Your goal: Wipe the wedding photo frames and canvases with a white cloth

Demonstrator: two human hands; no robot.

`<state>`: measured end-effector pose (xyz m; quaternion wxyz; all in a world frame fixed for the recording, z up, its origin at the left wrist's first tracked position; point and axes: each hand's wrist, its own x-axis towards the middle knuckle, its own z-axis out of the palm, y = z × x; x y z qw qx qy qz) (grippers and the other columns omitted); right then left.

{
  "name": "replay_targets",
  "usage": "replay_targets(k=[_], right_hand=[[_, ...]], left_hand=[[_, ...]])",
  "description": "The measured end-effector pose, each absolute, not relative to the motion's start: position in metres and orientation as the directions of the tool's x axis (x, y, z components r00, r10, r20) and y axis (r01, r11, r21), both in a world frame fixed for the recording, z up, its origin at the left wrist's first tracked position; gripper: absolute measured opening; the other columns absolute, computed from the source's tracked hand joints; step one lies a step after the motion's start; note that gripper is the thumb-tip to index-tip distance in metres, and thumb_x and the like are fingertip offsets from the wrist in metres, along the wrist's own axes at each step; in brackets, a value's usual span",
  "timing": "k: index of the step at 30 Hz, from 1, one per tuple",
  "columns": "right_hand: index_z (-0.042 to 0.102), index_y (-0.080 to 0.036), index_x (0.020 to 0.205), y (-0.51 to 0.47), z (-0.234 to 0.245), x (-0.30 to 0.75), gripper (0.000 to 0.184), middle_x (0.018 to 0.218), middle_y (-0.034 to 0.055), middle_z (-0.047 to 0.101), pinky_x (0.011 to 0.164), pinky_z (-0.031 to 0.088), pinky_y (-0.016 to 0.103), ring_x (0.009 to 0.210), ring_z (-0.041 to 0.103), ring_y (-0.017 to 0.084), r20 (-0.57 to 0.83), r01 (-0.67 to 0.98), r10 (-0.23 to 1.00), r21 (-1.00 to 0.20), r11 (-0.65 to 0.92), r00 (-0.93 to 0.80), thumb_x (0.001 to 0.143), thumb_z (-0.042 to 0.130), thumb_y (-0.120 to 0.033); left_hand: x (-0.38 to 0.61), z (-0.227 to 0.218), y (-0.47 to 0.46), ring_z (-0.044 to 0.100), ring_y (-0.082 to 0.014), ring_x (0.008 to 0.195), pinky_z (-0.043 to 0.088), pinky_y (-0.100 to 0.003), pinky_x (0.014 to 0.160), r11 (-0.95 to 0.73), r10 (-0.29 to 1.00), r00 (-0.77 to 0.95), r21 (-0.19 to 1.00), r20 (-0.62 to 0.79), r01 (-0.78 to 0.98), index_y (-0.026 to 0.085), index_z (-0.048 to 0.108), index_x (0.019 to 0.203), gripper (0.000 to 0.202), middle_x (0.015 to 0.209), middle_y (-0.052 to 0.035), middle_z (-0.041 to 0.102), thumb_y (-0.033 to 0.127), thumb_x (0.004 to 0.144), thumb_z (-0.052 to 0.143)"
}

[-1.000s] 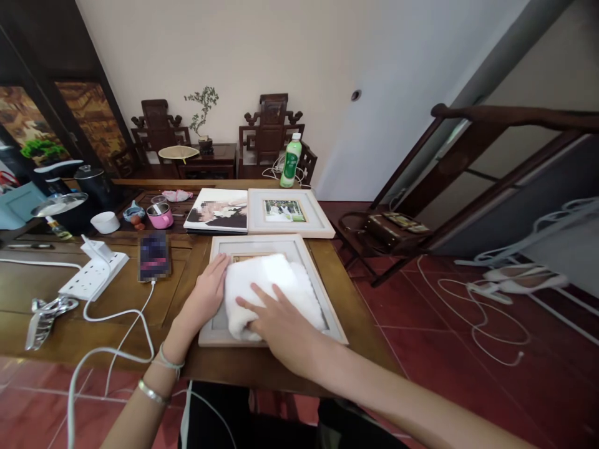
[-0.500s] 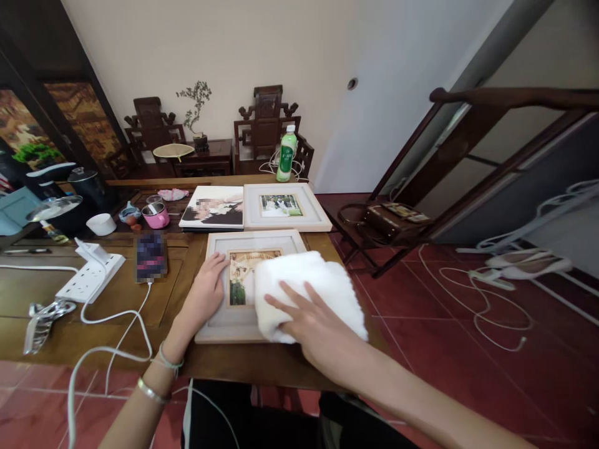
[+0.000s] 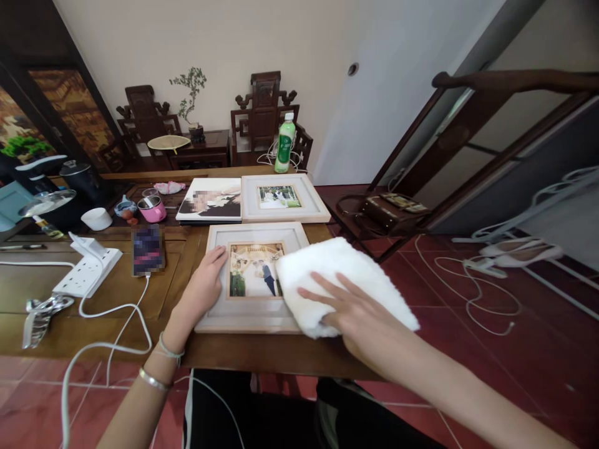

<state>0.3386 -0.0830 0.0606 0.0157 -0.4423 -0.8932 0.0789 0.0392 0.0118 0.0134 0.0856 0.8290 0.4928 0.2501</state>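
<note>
"How far along?"
"Partway, seemingly: cloth [image 3: 337, 255] over the near frame's [image 3: 262, 317] right edge, photo [image 3: 253, 272] mostly bare; what remains doesn't show."
"Grip?"
"Left hand [image 3: 206, 282] open on the frame's left side; right hand [image 3: 359, 313] spread over the cloth."

No words, brand or number can be read for certain; the green label [image 3: 284, 149] on the bottle [image 3: 282, 166], at the upper middle of the frame, bears pale marks, too small and soft to make out as letters. The phone [image 3: 148, 251], left of the middle, has its screen masked by coarse coloured blocks; any writing there cannot be told.
</note>
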Motion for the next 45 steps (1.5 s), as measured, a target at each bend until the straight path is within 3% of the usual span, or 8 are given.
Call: replay_targets(k=[4,9,18,28,33,36,40,45], right_hand=[[0.073,-0.021,0.067,-0.087,0.053,0.356,0.042,0.139,0.0005,0.049,0.110,0.021,0.062,0.138,0.027,0.034,0.064,0.786,0.794,-0.118,0.607,-0.604,0.057,0.041,0.005],[0.074,-0.021,0.076,-0.081,0.057,0.328,0.046,0.140,-0.0002,0.048,0.110,0.018,0.063,0.137,0.027,0.034,0.059,0.746,0.766,-0.188,0.639,-0.641,0.057,0.041,0.004],[0.072,-0.017,0.091,-0.065,0.063,0.266,0.050,0.146,0.0023,0.041,0.113,0.012,0.058,0.141,0.017,0.029,0.048,0.603,0.637,-0.275,0.749,-0.769,0.060,0.039,0.005],[0.071,-0.018,0.071,-0.080,0.072,0.341,0.044,0.138,0.0053,0.052,0.110,0.020,0.061,0.138,0.026,0.033,-0.055,0.760,0.765,-0.181,0.624,-0.641,0.053,0.039,0.006],[0.068,-0.018,0.097,-0.047,0.083,0.363,0.049,0.114,0.0103,0.067,0.091,0.049,0.042,0.114,0.058,0.026,0.152,0.865,0.895,-0.233,0.445,-0.420,0.067,0.036,0.002],[0.067,-0.015,0.101,-0.002,0.091,0.337,0.044,0.121,0.0142,0.063,0.095,0.045,0.046,0.120,0.052,0.031,0.382,0.929,0.895,-0.187,0.319,-0.230,0.070,0.039,0.001],[0.067,-0.015,0.104,0.051,0.092,0.268,0.043,0.146,0.0119,0.041,0.112,0.017,0.055,0.141,0.019,0.031,0.403,0.755,0.680,0.045,0.654,-0.613,0.069,0.049,0.003],[0.067,-0.013,0.101,0.073,0.075,0.210,0.032,0.116,0.0157,0.065,0.111,0.017,0.050,0.135,0.032,0.026,0.142,0.618,0.606,0.060,0.784,-0.783,0.077,0.050,-0.001]], left_hand=[[0.041,0.017,0.011,0.042,-0.0246,0.133,0.033,-0.045,0.113,-0.469,0.874,0.347,0.404,0.339,0.785,0.006,0.054,0.127,0.051,0.137,-0.0179,0.050,0.000,0.081,0.033],[0.040,0.014,0.007,0.034,-0.0254,0.138,0.032,-0.046,0.113,-0.474,0.876,0.384,0.372,0.293,0.798,0.004,0.046,0.134,0.045,0.144,-0.0192,0.042,0.013,0.091,0.033],[0.040,0.013,0.006,0.031,-0.0242,0.139,0.032,-0.044,0.113,-0.482,0.871,0.409,0.312,0.272,0.819,0.006,0.043,0.136,0.054,0.147,-0.0177,0.038,0.002,0.083,0.033],[0.039,0.013,0.004,0.031,-0.0236,0.139,0.031,-0.043,0.114,-0.457,0.885,0.385,0.324,0.262,0.829,0.008,0.043,0.137,0.060,0.147,-0.0169,0.039,-0.002,0.079,0.032],[0.038,0.009,0.004,0.031,-0.0234,0.139,0.033,-0.046,0.112,-0.476,0.874,0.394,0.345,0.283,0.809,0.012,0.042,0.138,0.064,0.147,-0.0158,0.039,-0.004,0.077,0.034],[0.038,0.008,0.003,0.032,-0.0228,0.139,0.033,-0.046,0.112,-0.483,0.871,0.392,0.367,0.295,0.795,0.014,0.041,0.139,0.066,0.147,-0.0144,0.039,-0.004,0.076,0.034],[0.039,0.013,0.002,0.036,-0.0224,0.137,0.034,-0.044,0.111,-0.489,0.870,0.400,0.393,0.290,0.779,0.014,0.043,0.138,0.066,0.146,-0.0137,0.041,-0.004,0.076,0.034],[0.041,0.018,0.002,0.037,-0.0236,0.135,0.035,-0.044,0.111,-0.519,0.854,0.431,0.423,0.292,0.742,0.015,0.049,0.133,0.063,0.144,-0.0121,0.044,-0.004,0.075,0.034]])
